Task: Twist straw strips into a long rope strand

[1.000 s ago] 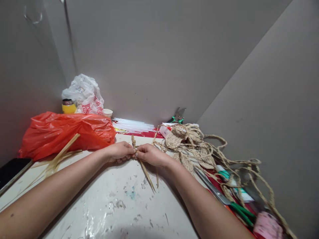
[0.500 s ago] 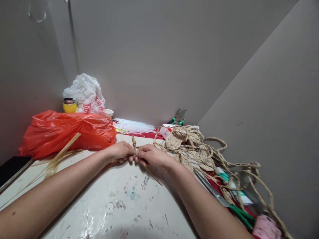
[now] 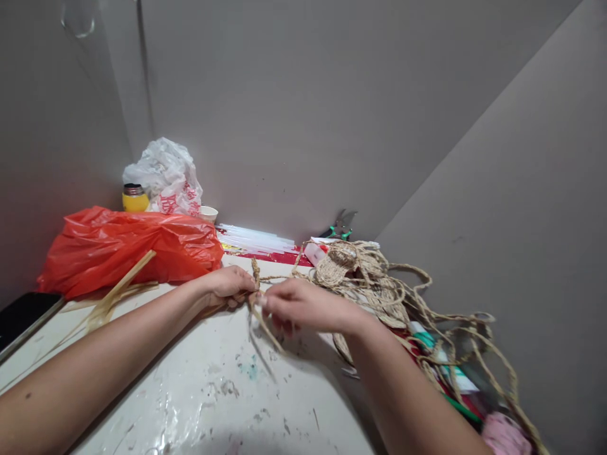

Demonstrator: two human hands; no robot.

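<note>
My left hand [image 3: 231, 286] is closed in a pinch around a braided straw cord [image 3: 256, 270], whose short thick end sticks up above the fingertips. Thin loose straw strands [image 3: 269, 330] hang down from the same spot over the table. My right hand [image 3: 296, 306] is just to the right, its fingers bent and slightly blurred, with the thumb and forefinger tips closed at a strand beside the braid. A stretch of cord runs from the braid toward a heap of braided straw rope [image 3: 365, 268] on the right.
A red plastic bag [image 3: 137, 246] lies at the left, with flat straw strips [image 3: 126, 278] before it and a phone [image 3: 28, 319] nearby. Behind stand a white bag [image 3: 165, 174], a yellow jar [image 3: 135, 199] and a cup [image 3: 208, 213]. Clear sticks [image 3: 256, 239] and pruning shears [image 3: 342, 224] lie along the wall.
My right hand has drawn slightly away to the right from my left hand, and its wrist has turned. Loose strands now show between the hands. My left hand stays at the braid.
</note>
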